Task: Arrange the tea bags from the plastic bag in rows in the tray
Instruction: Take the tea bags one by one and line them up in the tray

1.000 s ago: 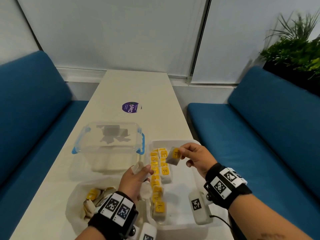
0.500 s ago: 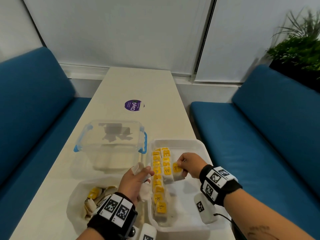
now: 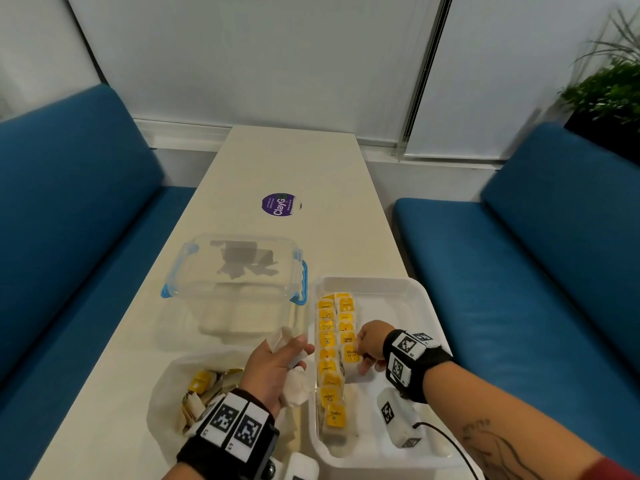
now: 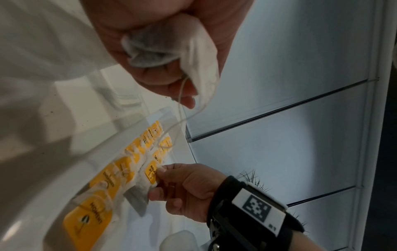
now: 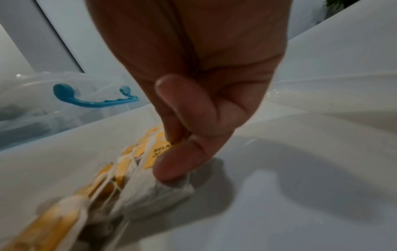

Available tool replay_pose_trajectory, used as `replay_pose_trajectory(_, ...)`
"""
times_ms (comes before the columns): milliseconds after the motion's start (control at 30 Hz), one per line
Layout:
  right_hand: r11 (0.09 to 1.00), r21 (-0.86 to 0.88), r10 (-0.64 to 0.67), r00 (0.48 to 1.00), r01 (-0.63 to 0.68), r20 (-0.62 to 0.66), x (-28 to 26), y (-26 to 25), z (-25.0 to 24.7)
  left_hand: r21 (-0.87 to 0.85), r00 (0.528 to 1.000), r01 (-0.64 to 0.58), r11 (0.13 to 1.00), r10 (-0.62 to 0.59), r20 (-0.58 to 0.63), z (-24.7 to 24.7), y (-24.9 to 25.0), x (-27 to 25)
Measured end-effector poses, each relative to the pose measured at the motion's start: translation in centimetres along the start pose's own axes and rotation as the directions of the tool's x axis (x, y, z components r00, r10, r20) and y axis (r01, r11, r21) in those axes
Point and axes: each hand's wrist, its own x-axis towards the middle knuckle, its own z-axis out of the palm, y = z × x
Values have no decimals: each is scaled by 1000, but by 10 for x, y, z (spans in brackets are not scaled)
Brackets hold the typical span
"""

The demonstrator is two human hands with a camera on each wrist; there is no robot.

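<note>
Tray (image 3: 420, 308) rt half bare; right hand (image 3: 371, 344) pinches tea bag (image 3: 350, 355), left hand (image 3: 273, 365) clutches bags (image 4: 171, 45).

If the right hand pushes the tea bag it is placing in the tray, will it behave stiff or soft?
Probably soft: the tea bag under the right hand looks like a limp paper pouch. It seems light, so it may slide on the smooth tray. Its string could snag on neighbouring bags.

Tea bags (image 3: 332, 358) in apparently two rows in tray (image 3: 408, 292), plastic bag (image 3: 166, 393) left, container (image 3: 235, 271) behind
</note>
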Motion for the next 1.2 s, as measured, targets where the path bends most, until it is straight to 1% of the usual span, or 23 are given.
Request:
replay_pose_trajectory(100, 1000, 17, 19, 1000, -20, 16, 6, 0, 5, -23, 1000, 18, 1000, -18, -9, -2, 0, 0)
replay_pose_trajectory(167, 999, 16, 29, 1000, -29, 3, 7, -2, 8, -54, 999, 35, 998, -35, -4, -2, 0, 0)
replay_pose_trajectory(267, 999, -15, 37, 997, -38, -60, -8, -8, 8, -91, 999, 54, 994, -54, 5, -1, 0, 1)
replay_pose_trajectory(300, 1000, -12, 28, 999, -28, -42, -17, -9, 7, -94, 998, 58, 994, -58, 7, -1, 1, 1)
replay_pose_trajectory(333, 1000, -25, 13, 1000, -13, 18, -26, -10, 7, -95, 998, 62, 994, -62, 12, 0, 1, 1)
replay_pose_trajectory(367, 998, -58, 5, 994, 2, 112, -34, -11, 9, -92, 998, 70, 993, -69, 16, 0, 2, 0)
replay_pose_trajectory(433, 994, -108, 1, 952, 34, 308, -48, -13, 16, -85, 997, 81, 993, -80, 23, 2, 1, 0)
replay_pose_trajectory(467, 992, -119, 1, 925, 48, 381, -53, -13, 20, -81, 996, 85, 993, -83, 27, 3, 1, 0)
replay_pose_trajectory(533, 988, -136, -1, 894, 69, 447, -58, -15, 30, -80, 996, 91, 993, -89, 34, 5, 1, -2)
replay_pose_trajectory(633, 979, -167, -31, 895, 117, 445, -61, -20, 38, -87, 994, 100, 991, -97, 44, 8, 1, -7)
replay_pose_trajectory(700, 969, -194, -59, 906, 153, 419, -64, -22, 38, -94, 987, 155, 983, -150, 55, 7, 0, -9)
replay_pose_trajectory(767, 959, -228, -82, 932, 170, 353, -69, -21, 31, -97, 973, 224, 970, -218, 69, 6, -1, -12)
replay_pose_trajectory(833, 949, -237, -162, 965, 210, 208, -74, -19, 19, -101, 966, 255, 962, -247, 80, 6, -2, -14)
replay_pose_trajectory(867, 945, -211, -230, 967, 249, 111, -77, -16, 13, -103, 965, 257, 961, -250, 79, 6, -2, -15)
replay_pose_trajectory(900, 936, -170, -311, 950, 308, 8, -79, -14, 7, -103, 963, 264, 959, -255, 88, 7, -1, -17)
replay_pose_trajectory(933, 918, -119, -390, 917, 379, -81, -82, -13, 4, -98, 959, 271, 957, -261, 106, 8, -1, -18)
replay_pose_trajectory(967, 889, -67, -457, 878, 452, -141, -87, -13, 1, -84, 954, 280, 956, -268, 132, 9, -1, -18)
replay_pose_trajectory(1033, 827, 7, -547, 808, 562, -219, -99, -15, -1, 7, 950, 272, 962, -270, 157, 12, -3, -18)
replay_pose_trajectory(1067, 809, 30, -560, 785, 587, -263, -104, -18, 1, 66, 956, 240, 969, -247, 156, 14, -3, -19)
replay_pose_trajectory(1100, 798, 54, -556, 768, 600, -318, -107, -20, 2, 127, 969, 179, 976, -196, 147, 17, -4, -20)
replay_pose_trajectory(1133, 801, 84, -527, 764, 593, -372, -110, -22, 4, 177, 976, 123, 976, -151, 154, 20, -7, -21)
replay_pose_trajectory(1167, 809, 108, -498, 772, 577, -396, -112, -24, 6, 205, 983, 61, 977, -95, 158, 23, -8, -24)
replay_pose_trajectory(1200, 828, 117, -470, 792, 549, -388, -115, -26, 10, 240, 985, 14, 971, -54, 161, 29, -8, -26)
